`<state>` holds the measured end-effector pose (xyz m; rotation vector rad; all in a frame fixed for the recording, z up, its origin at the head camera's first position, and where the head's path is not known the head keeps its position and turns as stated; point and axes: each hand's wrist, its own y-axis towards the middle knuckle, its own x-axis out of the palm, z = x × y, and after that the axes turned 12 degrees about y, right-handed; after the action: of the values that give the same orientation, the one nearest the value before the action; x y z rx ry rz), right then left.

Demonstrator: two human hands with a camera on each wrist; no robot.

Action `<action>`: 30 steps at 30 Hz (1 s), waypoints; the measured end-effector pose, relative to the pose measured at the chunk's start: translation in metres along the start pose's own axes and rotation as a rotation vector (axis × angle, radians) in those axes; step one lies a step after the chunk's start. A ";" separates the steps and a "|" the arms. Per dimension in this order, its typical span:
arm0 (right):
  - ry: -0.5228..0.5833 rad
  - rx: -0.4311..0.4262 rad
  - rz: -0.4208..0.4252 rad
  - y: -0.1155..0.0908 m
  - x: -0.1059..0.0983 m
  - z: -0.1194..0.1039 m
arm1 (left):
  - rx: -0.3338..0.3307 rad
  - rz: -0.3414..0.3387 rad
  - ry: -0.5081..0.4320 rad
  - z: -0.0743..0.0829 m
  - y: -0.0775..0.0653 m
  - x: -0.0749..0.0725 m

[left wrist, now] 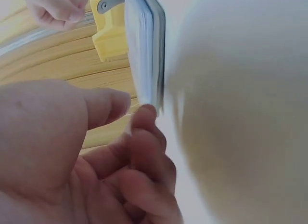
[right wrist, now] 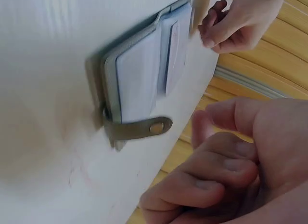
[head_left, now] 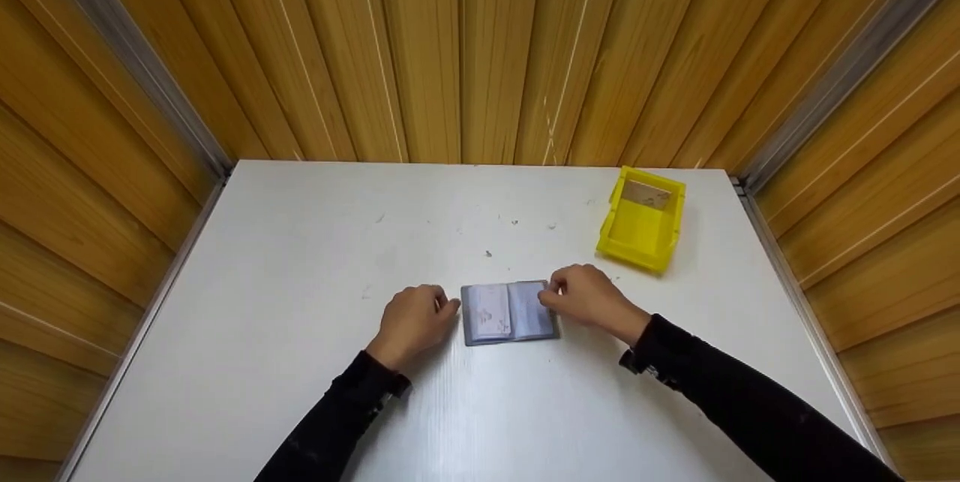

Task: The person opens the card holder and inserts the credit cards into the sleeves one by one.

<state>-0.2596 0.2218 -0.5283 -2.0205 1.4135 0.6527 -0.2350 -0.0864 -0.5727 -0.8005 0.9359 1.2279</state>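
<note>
A grey card holder (head_left: 510,313) lies open on the white table (head_left: 300,257), its clear card sleeves facing up. My left hand (head_left: 446,307) sits at its left edge with the fingers curled. In the left wrist view the index fingertip (left wrist: 147,113) touches the edge of the sleeves (left wrist: 144,50), with the thumb apart from them. My right hand (head_left: 551,294) hovers at the holder's top right corner. In the right wrist view its curled fingers (right wrist: 216,185) hold nothing and stay just off the strap with a snap (right wrist: 139,129).
A yellow bin (head_left: 643,219) stands at the back right of the table with a brownish card leaning inside it. Wooden slat walls (head_left: 480,46) close in the back and both sides. Metal rails run along the table's left and right edges.
</note>
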 end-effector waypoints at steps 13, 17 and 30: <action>-0.043 0.110 -0.055 0.001 0.002 0.016 | 0.018 0.138 0.094 -0.002 -0.008 -0.003; -0.056 0.133 -0.052 -0.001 0.001 0.019 | 0.029 0.124 0.063 -0.008 -0.013 0.001; -0.060 0.177 -0.049 -0.012 -0.022 0.031 | 0.009 0.096 0.020 -0.016 -0.016 0.000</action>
<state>-0.2574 0.2614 -0.5329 -1.8759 1.3343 0.5426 -0.2218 -0.1033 -0.5790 -0.7687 1.0051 1.3001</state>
